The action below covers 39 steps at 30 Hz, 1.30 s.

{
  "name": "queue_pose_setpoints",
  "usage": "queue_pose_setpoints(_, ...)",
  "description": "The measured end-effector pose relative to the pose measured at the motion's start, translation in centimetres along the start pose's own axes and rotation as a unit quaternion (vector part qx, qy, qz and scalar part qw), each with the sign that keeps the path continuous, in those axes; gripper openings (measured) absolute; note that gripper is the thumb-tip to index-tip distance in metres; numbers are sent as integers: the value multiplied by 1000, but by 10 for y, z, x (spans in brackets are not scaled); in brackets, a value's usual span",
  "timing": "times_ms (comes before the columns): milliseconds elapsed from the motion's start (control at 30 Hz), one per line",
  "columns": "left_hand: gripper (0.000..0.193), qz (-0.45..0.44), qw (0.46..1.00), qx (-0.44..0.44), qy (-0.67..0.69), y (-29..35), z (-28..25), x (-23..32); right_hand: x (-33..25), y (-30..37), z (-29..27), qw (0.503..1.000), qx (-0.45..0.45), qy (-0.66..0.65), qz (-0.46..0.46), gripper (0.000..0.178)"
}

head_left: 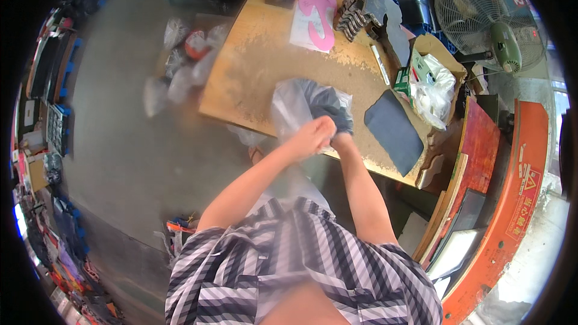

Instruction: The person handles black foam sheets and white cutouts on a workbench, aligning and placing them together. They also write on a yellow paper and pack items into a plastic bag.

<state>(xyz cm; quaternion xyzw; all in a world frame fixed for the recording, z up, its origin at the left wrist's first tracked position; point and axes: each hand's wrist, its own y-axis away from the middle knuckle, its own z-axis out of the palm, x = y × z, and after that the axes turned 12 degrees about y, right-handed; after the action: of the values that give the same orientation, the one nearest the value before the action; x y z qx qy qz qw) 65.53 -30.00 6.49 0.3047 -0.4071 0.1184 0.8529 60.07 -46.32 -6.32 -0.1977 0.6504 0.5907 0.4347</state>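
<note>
A: The clear plastic bag (289,105) is held at the near edge of the counter (253,78), dark fabric (325,102) seen inside it.

B: How is it gripped?

A: The left hand (313,135) is clamped on the bag's mouth, seemingly to keep it steady. The right hand (342,140) is pushed against the fabric; its grip cannot be told. A dark sheet (392,131) lies just beside.

Grey concrete floor (120,144), worn wooden worktable (253,66), standing fan (487,18) (green motor), orange machine frame (518,192), daylight.
</note>
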Motion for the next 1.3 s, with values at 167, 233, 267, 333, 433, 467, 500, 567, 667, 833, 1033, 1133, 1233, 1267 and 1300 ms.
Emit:
queue_pose_setpoints(167,76,-109,991,50,51,-36,-19,-13,-89,67,2,983,22,166,-74,24)
queue_pose_setpoints(233,75,-91,991,-83,60,-42,-26,-11,-102,78,12,929,62,337,-140,21)
queue_pose_setpoints(267,75,-83,990,-60,101,-41,-29,-10,-102,81,17,891,74,403,-194,19)
queue_pose_setpoints(333,75,-47,981,-45,183,-36,-34,-8,-96,79,18,833,175,443,-280,13)
queue_pose_setpoints(433,49,-30,999,-19,22,-19,-47,-6,-88,65,7,809,291,412,-303,8)
queue_pose_setpoints(467,44,-25,994,-18,-104,-14,-50,-6,-89,61,0,897,275,250,-240,8)
queue_pose_setpoints(500,39,-45,989,-50,-128,-10,-51,-6,-91,57,-3,917,301,177,-195,9)
queue_pose_setpoints(567,33,-128,962,-127,-206,-6,-52,-8,-98,56,-9,952,248,23,-175,12)
queue_pose_setpoints(667,31,-33,982,153,103,-9,-47,-9,-105,61,1,973,193,-28,-119,15)
queue_pose_setpoints(833,34,-30,996,86,2,-14,-49,4,-98,65,34,953,62,234,-184,21)
queue_pose_setpoints(1033,37,8,998,-41,55,4,-36,3,-94,52,25,969,103,-181,-137,13)
queue_pose_setpoints(1133,31,80,997,4,18,0,-35,-9,-90,46,18,980,128,-149,-39,9)
queue_pose_setpoints(1233,24,108,965,-13,237,-15,-61,-13,-90,42,12,938,150,-311,42,11)
queue_pose_setpoints(1267,23,105,944,-76,303,-19,-74,-13,-92,41,11,910,139,-387,50,12)
queue_pose_setpoints(1300,22,104,917,-122,365,-22,-82,-13,-94,44,10,902,137,-408,39,13)
